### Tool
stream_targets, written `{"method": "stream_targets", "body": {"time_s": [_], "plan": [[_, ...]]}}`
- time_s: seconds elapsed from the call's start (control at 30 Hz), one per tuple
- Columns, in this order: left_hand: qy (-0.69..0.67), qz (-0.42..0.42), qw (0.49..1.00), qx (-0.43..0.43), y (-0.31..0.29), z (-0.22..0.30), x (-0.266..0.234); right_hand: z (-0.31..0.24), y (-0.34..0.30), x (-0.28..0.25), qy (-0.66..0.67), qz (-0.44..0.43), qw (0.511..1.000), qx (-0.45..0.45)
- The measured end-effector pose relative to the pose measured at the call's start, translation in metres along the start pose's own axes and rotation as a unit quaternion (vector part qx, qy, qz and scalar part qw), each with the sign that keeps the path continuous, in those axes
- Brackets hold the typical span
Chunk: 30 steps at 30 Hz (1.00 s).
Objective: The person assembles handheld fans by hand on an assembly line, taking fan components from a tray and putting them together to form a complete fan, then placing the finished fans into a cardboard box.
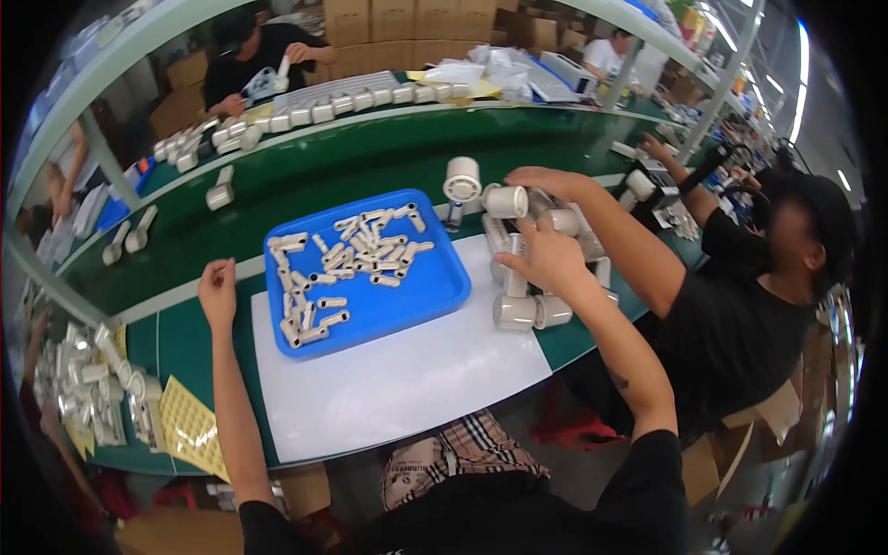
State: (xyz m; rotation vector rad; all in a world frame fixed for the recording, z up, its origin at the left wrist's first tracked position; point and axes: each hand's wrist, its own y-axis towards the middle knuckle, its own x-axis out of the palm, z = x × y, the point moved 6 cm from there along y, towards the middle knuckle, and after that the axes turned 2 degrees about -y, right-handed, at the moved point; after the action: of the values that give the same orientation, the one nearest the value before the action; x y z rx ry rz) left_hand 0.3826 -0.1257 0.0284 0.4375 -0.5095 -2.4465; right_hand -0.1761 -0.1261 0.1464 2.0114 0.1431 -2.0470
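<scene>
White cylinders [507, 202] lie around the right hand's [557, 266] spread fingers [536, 231]; the left hand [218, 282] curls closed.

Glossy white units [514, 313], with short cylindrical heads and some narrow handles visible, lie at mixed angles in a close cluster along the right end of the white sheet [407, 393]

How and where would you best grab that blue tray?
I'd grip the blue tray by its raised rim, from left and right together: it lies flat and wide, and the small pale parts scattered inside might slide if it tipped.
</scene>
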Motion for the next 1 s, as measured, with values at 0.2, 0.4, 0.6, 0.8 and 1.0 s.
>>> {"method": "stream_targets", "body": {"time_s": [0.2, 0.4, 0.6, 0.8, 1.0], "plan": [[-0.064, -0.129, 0.988, 0.052, -0.053, 0.136, 0.066, 0.013, -0.003, 0.014, 0.122, 0.012, 0.992, 0.011], [-0.004, -0.341, 0.935, 0.095, -0.148, 0.233, 0.107, -0.048, -0.062, -0.061, 0.360, -0.011, 0.901, -0.241], [-0.081, -0.439, 0.893, 0.049, -0.189, 0.227, 0.114, -0.082, -0.073, -0.027, 0.558, -0.051, 0.750, -0.351], [0.012, -0.329, 0.944, 0.027, -0.208, 0.204, 0.095, -0.101, -0.029, 0.004, 0.537, -0.230, 0.711, -0.392], [0.054, -0.313, 0.948, 0.012, -0.224, 0.168, 0.099, -0.115, 0.080, 0.069, 0.227, 0.016, 0.917, -0.328]]}}
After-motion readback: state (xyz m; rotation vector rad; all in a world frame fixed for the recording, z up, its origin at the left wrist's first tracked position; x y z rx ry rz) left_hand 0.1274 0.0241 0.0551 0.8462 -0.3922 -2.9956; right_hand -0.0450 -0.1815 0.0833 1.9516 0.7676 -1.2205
